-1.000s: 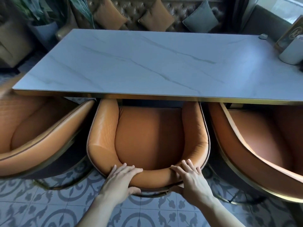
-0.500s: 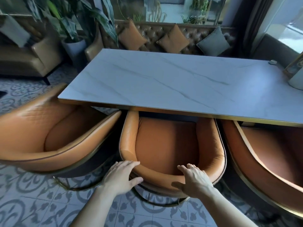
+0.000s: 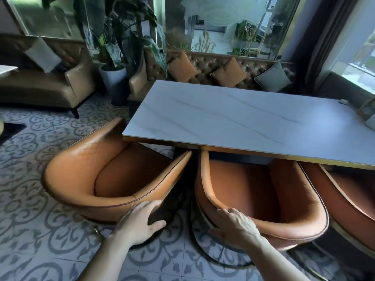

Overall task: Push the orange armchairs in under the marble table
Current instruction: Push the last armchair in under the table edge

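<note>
3 armchairs (image 3: 113, 169); 1 table (image 3: 233, 122); 3 cushions (image 3: 227, 73)

Soft window daylight, cool glare on the tabletop (image 3: 243, 122), warped blurry edges.

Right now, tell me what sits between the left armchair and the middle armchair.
Nothing solid: the head view shows a narrow dark gap between the left armchair and the middle armchair, with patterned floor tiles and chair-base metal below.

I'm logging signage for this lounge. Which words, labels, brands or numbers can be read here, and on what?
None can be read.
Framed card at the marble table's far right end: too blurred and cut off to read.
Etched pattern on the glass panel: a motif, no legible letters.
Orange armchairs, cushions: no labels visible.
</note>
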{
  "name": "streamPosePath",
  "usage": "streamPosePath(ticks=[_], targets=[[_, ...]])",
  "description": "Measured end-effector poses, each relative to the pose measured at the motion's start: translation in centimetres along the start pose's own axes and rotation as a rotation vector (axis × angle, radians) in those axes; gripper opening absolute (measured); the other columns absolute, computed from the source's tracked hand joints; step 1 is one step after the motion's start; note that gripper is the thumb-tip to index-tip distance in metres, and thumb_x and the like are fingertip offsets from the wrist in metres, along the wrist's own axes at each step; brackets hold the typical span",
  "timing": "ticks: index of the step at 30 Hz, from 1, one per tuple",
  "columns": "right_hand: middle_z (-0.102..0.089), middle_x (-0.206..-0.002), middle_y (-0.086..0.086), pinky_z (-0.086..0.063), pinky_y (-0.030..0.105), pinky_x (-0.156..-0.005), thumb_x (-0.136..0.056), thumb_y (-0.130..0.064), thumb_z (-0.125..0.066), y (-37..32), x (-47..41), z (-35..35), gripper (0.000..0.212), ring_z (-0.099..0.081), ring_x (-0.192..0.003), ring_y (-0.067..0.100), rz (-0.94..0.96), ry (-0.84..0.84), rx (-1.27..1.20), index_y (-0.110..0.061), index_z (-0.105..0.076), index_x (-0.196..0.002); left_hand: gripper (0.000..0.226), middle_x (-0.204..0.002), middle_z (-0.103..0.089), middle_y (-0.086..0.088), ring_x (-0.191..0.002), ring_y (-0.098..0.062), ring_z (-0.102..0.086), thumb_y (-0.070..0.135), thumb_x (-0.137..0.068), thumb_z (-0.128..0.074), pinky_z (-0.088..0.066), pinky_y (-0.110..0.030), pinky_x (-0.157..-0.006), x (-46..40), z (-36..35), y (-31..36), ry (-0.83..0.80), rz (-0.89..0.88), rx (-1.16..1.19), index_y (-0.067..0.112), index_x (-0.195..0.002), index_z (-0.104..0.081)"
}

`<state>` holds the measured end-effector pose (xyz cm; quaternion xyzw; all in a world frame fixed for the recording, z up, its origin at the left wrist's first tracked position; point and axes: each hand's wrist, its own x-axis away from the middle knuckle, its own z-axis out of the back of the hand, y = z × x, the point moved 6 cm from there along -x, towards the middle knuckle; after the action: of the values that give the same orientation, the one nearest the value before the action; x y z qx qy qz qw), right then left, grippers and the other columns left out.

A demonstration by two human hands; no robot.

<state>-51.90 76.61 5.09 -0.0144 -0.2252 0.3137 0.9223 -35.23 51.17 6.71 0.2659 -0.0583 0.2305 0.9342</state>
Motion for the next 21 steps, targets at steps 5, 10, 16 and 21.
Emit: streamPosePath(ticks=[5,10,16,21], targets=[[-0.051,-0.141,0.001,-0.043,0.044,-0.111,-0.087,-0.07,-0.061,-8.9,-3.1,-2.1,0.078,-0.049,-0.136,0.026,0.064,-0.019,0.006,-0.035,-0.036,-0.152,0.069,-0.149,-0.039,0.018,-0.135,-0.011,-0.038,0.061,-0.084,-0.062,-0.04,-0.037,-0.105,0.8,3.4,-9.4,0.038,0.054,0.07,0.044,-0.145,-0.033],[-0.051,-0.139,0.002,-0.043,0.044,-0.11,-0.085,-0.074,-0.06,-16.6,-7.1,-4.9,0.081,-0.049,-0.134,0.027,0.096,-0.054,-0.02,-0.035,-0.037,-0.151,0.071,-0.152,-0.036,0.012,-0.138,-0.014,-0.034,0.055,-0.087,-0.065,-0.037,-0.037,-0.108,0.1,5.6,-17.2,0.05,0.099,0.105,0.042,-0.148,-0.03],[-0.051,-0.138,0.005,-0.043,0.047,-0.11,-0.084,-0.073,-0.063,-27.6,-14.1,-8.1,0.08,-0.049,-0.133,0.029,0.107,-0.111,-0.053,-0.034,-0.037,-0.149,0.074,-0.153,-0.034,0.01,-0.139,-0.016,-0.033,0.054,-0.087,-0.065,-0.037,-0.038,-0.109,-2.2,9.9,-27.8,0.013,0.136,0.083,0.043,-0.149,-0.026],[-0.047,-0.148,0.002,-0.041,0.043,-0.114,-0.086,-0.069,-0.064,-37.0,-17.6,-8.0,0.084,-0.045,-0.141,0.026,0.161,-0.06,-0.098,-0.033,-0.034,-0.155,0.074,-0.154,-0.03,0.014,-0.137,-0.013,-0.035,0.055,-0.087,-0.064,-0.039,-0.033,-0.103,-4.2,15.3,-36.0,0.0,0.153,0.009,0.043,-0.149,-0.025]])
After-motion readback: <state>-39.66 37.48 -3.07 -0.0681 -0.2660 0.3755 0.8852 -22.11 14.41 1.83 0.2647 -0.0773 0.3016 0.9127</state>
